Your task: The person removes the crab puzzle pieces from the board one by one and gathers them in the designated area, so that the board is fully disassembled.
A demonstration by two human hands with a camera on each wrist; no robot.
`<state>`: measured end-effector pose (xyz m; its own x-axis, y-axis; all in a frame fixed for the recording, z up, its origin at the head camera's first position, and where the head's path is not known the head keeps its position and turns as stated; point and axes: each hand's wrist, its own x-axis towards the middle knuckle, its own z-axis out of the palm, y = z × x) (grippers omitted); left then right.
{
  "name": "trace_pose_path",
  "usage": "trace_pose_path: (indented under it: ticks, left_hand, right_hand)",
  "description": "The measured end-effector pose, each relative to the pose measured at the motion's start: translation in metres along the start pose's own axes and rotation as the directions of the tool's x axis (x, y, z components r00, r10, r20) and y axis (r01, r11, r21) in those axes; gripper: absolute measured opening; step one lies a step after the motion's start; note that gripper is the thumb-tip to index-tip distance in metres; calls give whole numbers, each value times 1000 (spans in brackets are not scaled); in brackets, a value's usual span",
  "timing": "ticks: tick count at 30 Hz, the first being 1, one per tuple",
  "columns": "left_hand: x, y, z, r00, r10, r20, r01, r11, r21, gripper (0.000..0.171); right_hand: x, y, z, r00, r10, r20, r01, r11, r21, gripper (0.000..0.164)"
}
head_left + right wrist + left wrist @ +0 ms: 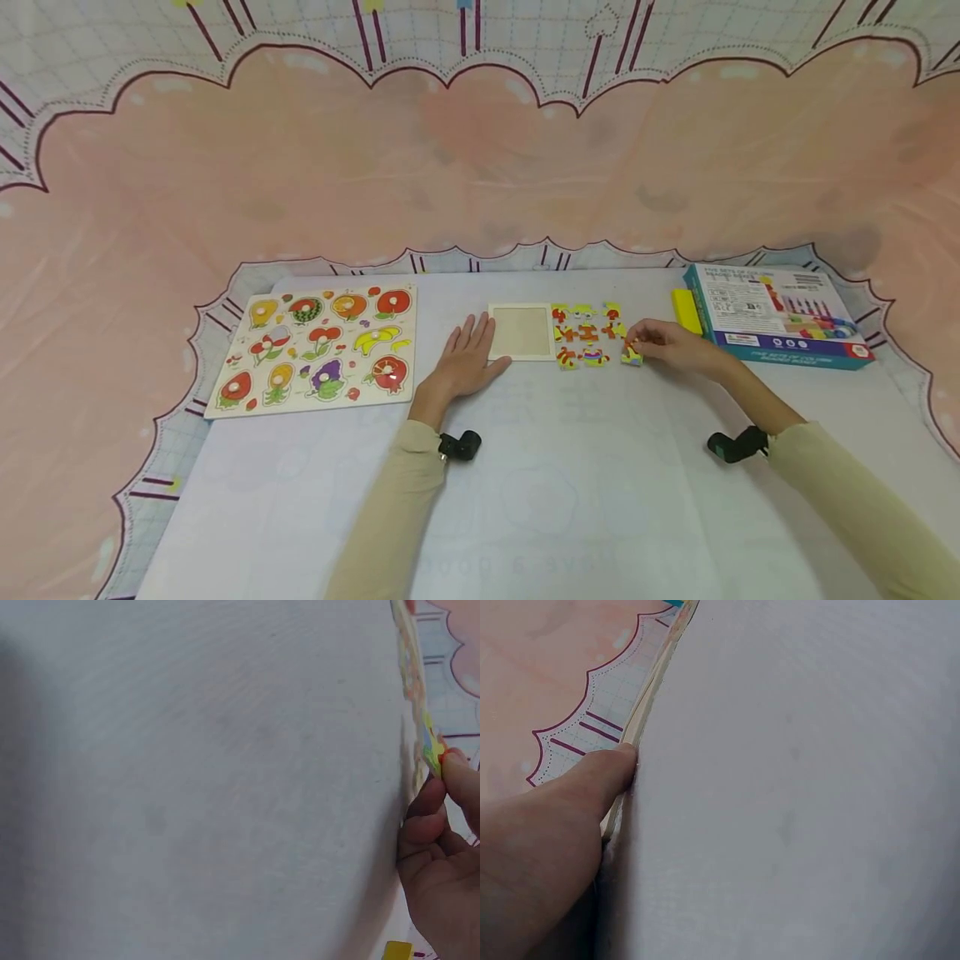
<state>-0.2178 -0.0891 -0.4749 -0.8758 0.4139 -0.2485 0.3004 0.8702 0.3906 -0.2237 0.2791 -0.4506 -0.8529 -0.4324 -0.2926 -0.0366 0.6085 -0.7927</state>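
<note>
My left hand [467,360] lies with straight fingers against the left edge of a small wooden puzzle frame [555,333], whose recessed middle is bare. In the left wrist view the thumb of my left hand [547,825] touches the frame's edge. Between thumb and fingers, my right hand [671,343] pinches a colourful puzzle piece [632,357], slightly right of the other pieces. Several puzzle pieces [588,332] in red, orange and yellow lie in loose rows right of the frame. The right wrist view shows the pinched puzzle piece [433,750] tilted up at my right hand [442,862].
A fruit puzzle board [315,350] lies at the left. On the right is a blue and white box [780,317], with a yellow block [686,312] along its left side. The white table [525,483] reaches toward me; a patterned cloth [450,167] covers the background.
</note>
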Motion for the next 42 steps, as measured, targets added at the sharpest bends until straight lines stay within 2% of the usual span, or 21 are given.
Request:
trace_pose_path:
  ticks: [10,21,28,33,42]
  left_hand:
    - [-2,0,-1,1000,1,0,-1,1000,7,80]
    - [-1,2,0,1000,5,6,-5,1000,-1,80]
    - [-1,1,-1,1000,-4,4,4,1000,-4,80]
    - [4,-4,4,1000,-10,16,10,1000,2,81]
    - [1,-1,1,1000,2,-1,-2,1000,7,80]
  right_hand:
    - [5,-4,9,995,-98,32,101,988,-116,18]
    - [4,-7,19,986,-161,-45,139,940,-312,14]
    - [4,-10,22,984,-164,-64,131,925,-356,15]
    - [4,-13,25,984,-157,-80,116,919,-377,14]
    - [2,-15,32,978,-164,-126,98,904,-416,13]
